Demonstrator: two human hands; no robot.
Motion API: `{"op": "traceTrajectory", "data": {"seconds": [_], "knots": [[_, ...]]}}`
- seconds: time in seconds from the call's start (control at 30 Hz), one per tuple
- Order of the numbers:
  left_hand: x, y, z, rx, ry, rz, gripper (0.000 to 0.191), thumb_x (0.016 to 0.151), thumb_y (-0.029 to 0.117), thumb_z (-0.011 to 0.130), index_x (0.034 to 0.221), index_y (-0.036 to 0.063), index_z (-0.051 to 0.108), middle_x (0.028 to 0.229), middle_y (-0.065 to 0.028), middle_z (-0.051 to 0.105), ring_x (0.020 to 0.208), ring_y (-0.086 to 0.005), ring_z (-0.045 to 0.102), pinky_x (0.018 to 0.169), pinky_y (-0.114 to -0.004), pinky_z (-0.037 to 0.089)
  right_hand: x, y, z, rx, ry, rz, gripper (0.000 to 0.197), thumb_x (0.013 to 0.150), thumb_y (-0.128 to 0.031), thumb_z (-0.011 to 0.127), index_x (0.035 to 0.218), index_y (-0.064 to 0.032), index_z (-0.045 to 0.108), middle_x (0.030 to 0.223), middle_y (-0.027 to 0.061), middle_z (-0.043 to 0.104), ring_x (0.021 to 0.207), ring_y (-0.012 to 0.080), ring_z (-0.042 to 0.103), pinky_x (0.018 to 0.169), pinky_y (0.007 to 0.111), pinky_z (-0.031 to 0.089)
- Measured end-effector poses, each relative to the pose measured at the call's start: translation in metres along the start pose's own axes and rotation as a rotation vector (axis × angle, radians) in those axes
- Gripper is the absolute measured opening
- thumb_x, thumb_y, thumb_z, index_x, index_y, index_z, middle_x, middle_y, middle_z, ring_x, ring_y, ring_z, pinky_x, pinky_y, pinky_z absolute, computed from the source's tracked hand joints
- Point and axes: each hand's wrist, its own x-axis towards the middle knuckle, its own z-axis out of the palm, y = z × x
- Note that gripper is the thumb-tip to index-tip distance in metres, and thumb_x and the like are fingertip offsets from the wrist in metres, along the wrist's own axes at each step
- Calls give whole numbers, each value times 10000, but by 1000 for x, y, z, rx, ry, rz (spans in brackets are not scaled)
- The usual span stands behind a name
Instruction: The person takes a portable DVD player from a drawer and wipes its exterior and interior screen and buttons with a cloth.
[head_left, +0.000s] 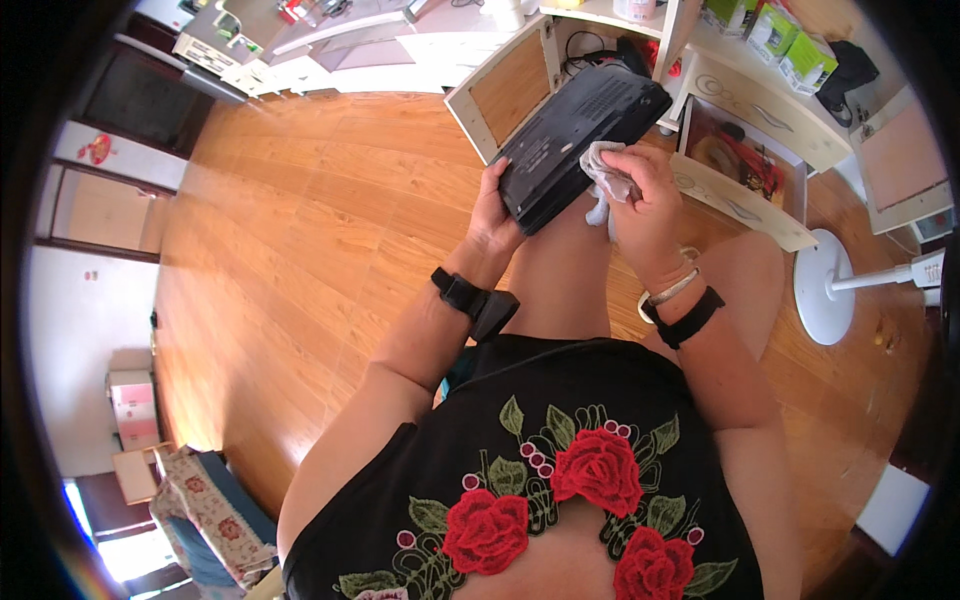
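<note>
A black, flat electronic device (559, 135), perhaps a closed laptop, is held up at a tilt with its vented face towards me. My left hand (495, 206) grips its lower left corner, the thumb on the near face. In my right hand (645, 199) is a bunched whitish cloth (604, 169), pinched between thumb and fingers against the device's lower right edge. Part of the cloth hangs down below the hand. The device's far side is hidden.
Behind the device stands a cabinet with an open door (510, 86) and cables inside. To the right, an open drawer (742, 199) holds several items, below a shelf with green-and-white boxes (806, 64). A white round stand base (823, 289) rests on the wooden floor (300, 225).
</note>
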Motion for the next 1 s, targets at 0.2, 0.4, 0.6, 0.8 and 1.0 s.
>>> {"op": "traceTrajectory", "data": {"seconds": [0.2, 0.4, 0.6, 0.8, 1.0], "knots": [[19, -5, 40, 60, 28, 7, 506, 971, 374, 492, 1318, 6, 497, 1308, -189, 588, 1200, -333, 576, 1091, -482, 422, 6, -6, -6, 5, 4, -34, 313, 754, 89, 703, 1023, -69, 692, 989, 90, 612, 887, 252, 626, 731, 321, 528], [52, -19, 71, 119, 76, -18, 479, 961, 383, 511, 1294, 40, 541, 1264, -151, 626, 1154, -316, 605, 1061, -481, 442, 17, 14, -23, -67, -58, -58, 338, 747, 78, 701, 1045, -81, 692, 982, 89, 612, 889, 240, 624, 761, 312, 517], [87, -30, 75, -9, 16, 14, 378, 940, 275, 597, 1227, 30, 576, 1256, -121, 635, 1152, -306, 602, 1070, -466, 436, 38, 44, -49, 48, -90, 130, 235, 809, 17, 698, 1038, -35, 688, 978, 69, 628, 884, 184, 615, 788, 283, 496], [102, -37, 79, -91, 52, 148, 376, 910, 166, 636, 1238, 5, 546, 1271, -123, 617, 1168, -296, 585, 1107, -474, 395, 65, 61, -54, 141, 44, 324, 202, 878, -42, 683, 1073, 7, 677, 988, 45, 653, 888, 118, 600, 823, 268, 490], [93, -24, 68, 5, 56, 147, 374, 898, 170, 637, 1225, 16, 540, 1263, -106, 599, 1153, -276, 577, 1088, -444, 418, 65, 82, -45, 155, -63, 364, 194, 891, -38, 669, 1079, 11, 674, 1016, 48, 657, 920, 122, 607, 845, 266, 490]]}}
